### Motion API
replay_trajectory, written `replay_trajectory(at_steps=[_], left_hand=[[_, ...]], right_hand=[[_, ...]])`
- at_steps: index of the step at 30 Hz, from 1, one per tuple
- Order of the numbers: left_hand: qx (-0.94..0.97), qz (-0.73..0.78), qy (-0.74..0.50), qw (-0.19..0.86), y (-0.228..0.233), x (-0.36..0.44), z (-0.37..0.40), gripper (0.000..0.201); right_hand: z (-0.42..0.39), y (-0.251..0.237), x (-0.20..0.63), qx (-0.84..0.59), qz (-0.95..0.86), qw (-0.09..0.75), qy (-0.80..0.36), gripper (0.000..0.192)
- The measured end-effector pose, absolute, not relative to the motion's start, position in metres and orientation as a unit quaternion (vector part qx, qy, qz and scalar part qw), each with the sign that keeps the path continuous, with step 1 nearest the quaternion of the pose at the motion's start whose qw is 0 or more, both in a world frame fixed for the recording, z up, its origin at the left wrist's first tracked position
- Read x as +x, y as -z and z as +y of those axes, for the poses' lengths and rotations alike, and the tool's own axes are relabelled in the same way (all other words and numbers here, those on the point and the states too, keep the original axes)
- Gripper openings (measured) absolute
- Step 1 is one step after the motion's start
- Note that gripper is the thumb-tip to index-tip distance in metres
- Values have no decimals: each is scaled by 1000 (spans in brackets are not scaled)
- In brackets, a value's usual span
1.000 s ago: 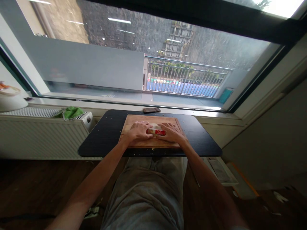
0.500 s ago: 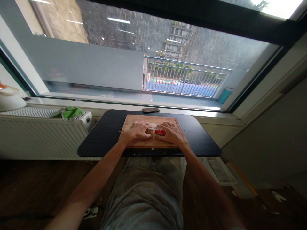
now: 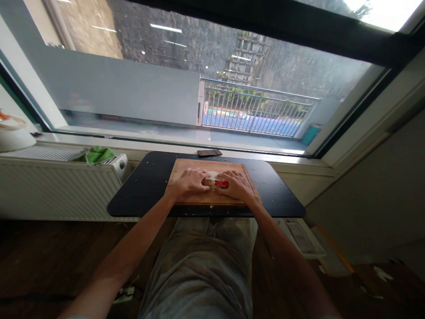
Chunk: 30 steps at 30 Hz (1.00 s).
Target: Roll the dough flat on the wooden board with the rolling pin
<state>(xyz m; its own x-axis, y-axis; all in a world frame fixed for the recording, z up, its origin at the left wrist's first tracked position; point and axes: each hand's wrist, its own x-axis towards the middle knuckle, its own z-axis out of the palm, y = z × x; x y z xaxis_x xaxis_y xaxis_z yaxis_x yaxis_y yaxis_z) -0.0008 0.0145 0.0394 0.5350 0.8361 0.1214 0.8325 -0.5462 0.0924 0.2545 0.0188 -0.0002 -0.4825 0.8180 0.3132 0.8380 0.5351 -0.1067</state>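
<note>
A wooden cutting board lies on a small black table under a wide window. On the board's middle sits a pale lump with a red-and-white wrapper. My left hand presses on its left side, palm down, fingers together. My right hand covers its right side the same way. Both hands touch the wrapped lump and hide most of it.
A dark flat phone-like object lies on the sill behind the table. A white radiator stands to the left with a green cloth on top and a white pot at its far end. My knees sit under the table.
</note>
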Motion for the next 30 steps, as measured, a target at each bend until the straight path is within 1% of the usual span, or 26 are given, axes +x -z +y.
replay_trajectory(at_steps=[5, 7, 10, 13, 21, 26, 30], left_hand=[[877, 477, -63, 8, -40, 0, 15, 54], [875, 479, -70, 9, -39, 0, 15, 57], [874, 479, -81, 18, -38, 1, 14, 59], [872, 481, -83, 27, -37, 1, 12, 63], [867, 491, -78, 30, -34, 2, 17, 66], [866, 496, -66, 13, -30, 2, 21, 63], [865, 496, -72, 11, -29, 1, 19, 72]], right_hand=[[16, -3, 251, -498, -852, 154, 39, 60], [17, -9, 251, -493, -858, 139, 24, 60], [19, -21, 252, -475, -872, 119, -16, 53], [20, -28, 253, -466, -876, 118, -42, 50], [25, -22, 256, -461, -878, 116, -49, 54], [20, -25, 254, -488, -864, 111, -60, 59], [20, -28, 253, -491, -864, 98, -56, 64]])
